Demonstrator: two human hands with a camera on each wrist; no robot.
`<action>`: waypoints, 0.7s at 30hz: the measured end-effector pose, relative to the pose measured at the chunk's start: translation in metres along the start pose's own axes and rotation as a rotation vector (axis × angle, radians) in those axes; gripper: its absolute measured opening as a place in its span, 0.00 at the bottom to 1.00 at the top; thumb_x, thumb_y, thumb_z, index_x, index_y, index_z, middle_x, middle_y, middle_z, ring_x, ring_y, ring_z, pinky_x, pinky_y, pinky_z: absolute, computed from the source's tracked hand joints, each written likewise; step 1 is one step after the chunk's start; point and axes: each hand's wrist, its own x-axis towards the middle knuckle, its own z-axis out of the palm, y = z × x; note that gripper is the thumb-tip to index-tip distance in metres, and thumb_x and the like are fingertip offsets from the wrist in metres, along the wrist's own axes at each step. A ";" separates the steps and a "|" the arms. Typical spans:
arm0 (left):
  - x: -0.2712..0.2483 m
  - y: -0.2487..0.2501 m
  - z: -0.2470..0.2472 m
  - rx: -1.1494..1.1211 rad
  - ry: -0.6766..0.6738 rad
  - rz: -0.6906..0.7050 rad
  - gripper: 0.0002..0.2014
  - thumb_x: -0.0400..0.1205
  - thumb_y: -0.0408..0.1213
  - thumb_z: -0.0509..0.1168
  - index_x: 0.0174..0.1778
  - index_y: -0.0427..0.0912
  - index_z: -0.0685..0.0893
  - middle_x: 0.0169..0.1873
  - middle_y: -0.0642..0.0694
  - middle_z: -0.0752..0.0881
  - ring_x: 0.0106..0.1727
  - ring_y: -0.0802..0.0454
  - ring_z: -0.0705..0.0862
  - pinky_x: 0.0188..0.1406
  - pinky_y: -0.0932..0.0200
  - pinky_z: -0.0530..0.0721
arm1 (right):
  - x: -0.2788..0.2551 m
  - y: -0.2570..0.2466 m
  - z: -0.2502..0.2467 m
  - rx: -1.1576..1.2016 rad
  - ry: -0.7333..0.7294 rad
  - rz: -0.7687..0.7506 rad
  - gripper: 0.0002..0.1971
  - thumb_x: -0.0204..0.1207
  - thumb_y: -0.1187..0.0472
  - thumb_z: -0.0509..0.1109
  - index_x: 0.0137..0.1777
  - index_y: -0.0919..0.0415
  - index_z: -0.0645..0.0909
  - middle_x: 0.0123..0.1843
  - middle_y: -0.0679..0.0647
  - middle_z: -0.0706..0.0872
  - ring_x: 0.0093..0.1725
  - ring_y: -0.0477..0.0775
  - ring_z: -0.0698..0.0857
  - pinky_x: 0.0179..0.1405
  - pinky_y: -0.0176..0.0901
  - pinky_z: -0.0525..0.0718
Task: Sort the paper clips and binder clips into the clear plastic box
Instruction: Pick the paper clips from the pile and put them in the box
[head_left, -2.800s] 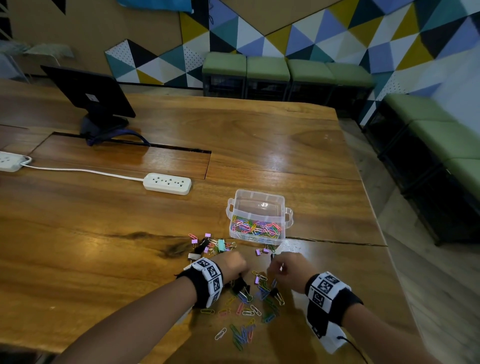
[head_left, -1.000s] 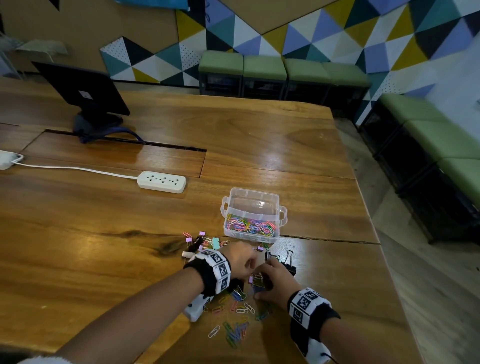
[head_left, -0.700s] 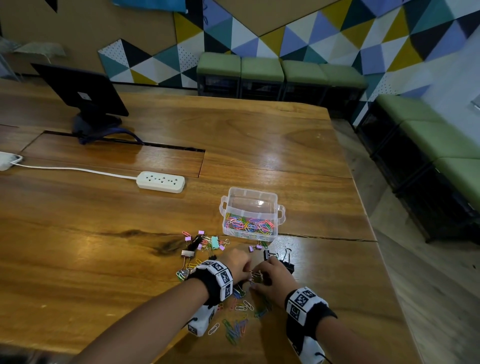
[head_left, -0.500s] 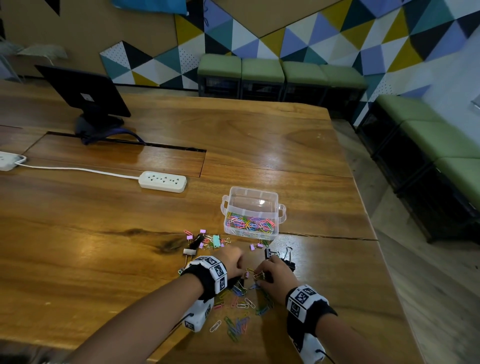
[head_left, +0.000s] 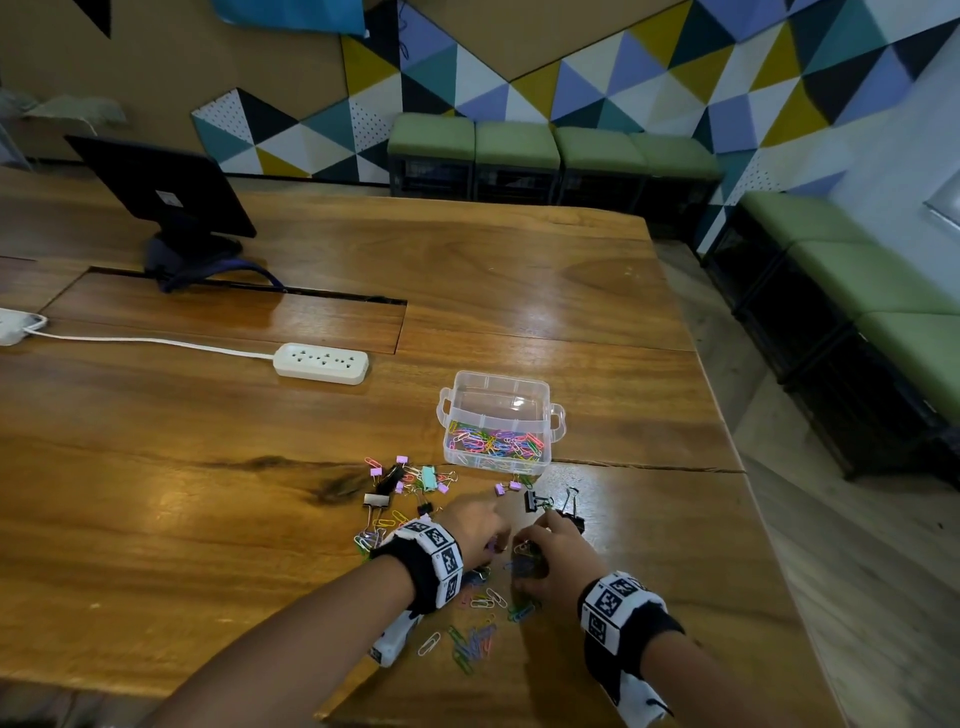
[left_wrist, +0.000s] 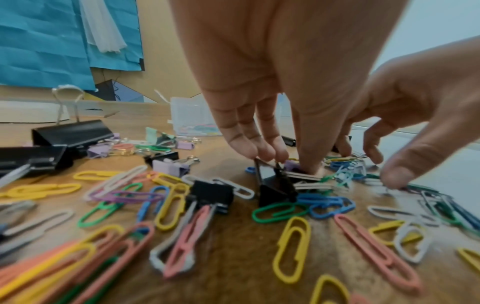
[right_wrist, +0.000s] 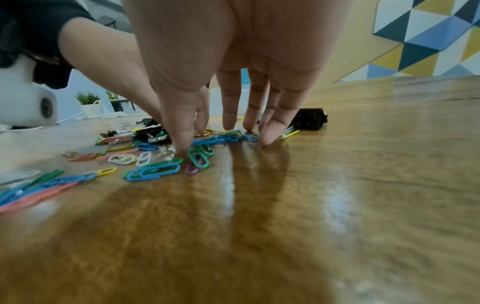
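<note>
The clear plastic box (head_left: 496, 387) stands on the wooden table (head_left: 519, 291), coloured paper clips (head_left: 496, 444) filling its near compartment. Loose paper clips (head_left: 475, 642) and small binder clips (head_left: 402, 480) lie in front of it. My left hand (left_wrist: 283, 162) points down and pinches a black binder clip (left_wrist: 275, 186) between fingertips (left_wrist: 259, 149) and thumb. My right hand (right_wrist: 223, 135) stands beside it, straight fingers (right_wrist: 270, 131) touching blue paper clips (right_wrist: 226, 137) on the table. In the head view both hands (head_left: 511, 545) meet over the pile.
Two larger black binder clips (head_left: 535, 501) lie right of the pile, another large one (left_wrist: 70, 133) to the left. A white power strip (head_left: 321, 362) and a monitor (head_left: 161, 195) sit further back. The table's right edge (head_left: 748, 499) is close; green benches (head_left: 878, 291) stand beyond.
Over the last seconds my right hand moved left until it met the left hand over the pile. Both hands stay low on the table among the clips.
</note>
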 end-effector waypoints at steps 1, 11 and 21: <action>-0.001 -0.003 -0.001 -0.005 -0.010 -0.003 0.12 0.82 0.35 0.64 0.59 0.39 0.84 0.61 0.38 0.79 0.64 0.40 0.77 0.60 0.50 0.77 | -0.001 -0.001 0.000 -0.014 -0.012 0.006 0.28 0.68 0.50 0.75 0.67 0.51 0.74 0.65 0.50 0.70 0.66 0.51 0.70 0.70 0.40 0.73; -0.017 -0.026 -0.001 -0.060 0.082 -0.072 0.14 0.80 0.47 0.64 0.57 0.43 0.82 0.58 0.43 0.78 0.63 0.45 0.75 0.60 0.50 0.78 | -0.005 -0.002 0.007 -0.018 -0.027 -0.061 0.15 0.76 0.57 0.69 0.62 0.54 0.82 0.63 0.52 0.76 0.64 0.52 0.75 0.66 0.38 0.76; -0.060 -0.019 0.023 -0.014 -0.300 0.041 0.32 0.71 0.44 0.77 0.67 0.42 0.71 0.67 0.43 0.74 0.65 0.43 0.77 0.64 0.47 0.80 | 0.011 -0.006 -0.003 -0.081 -0.172 0.014 0.10 0.71 0.59 0.72 0.52 0.58 0.85 0.47 0.48 0.77 0.55 0.53 0.80 0.54 0.41 0.81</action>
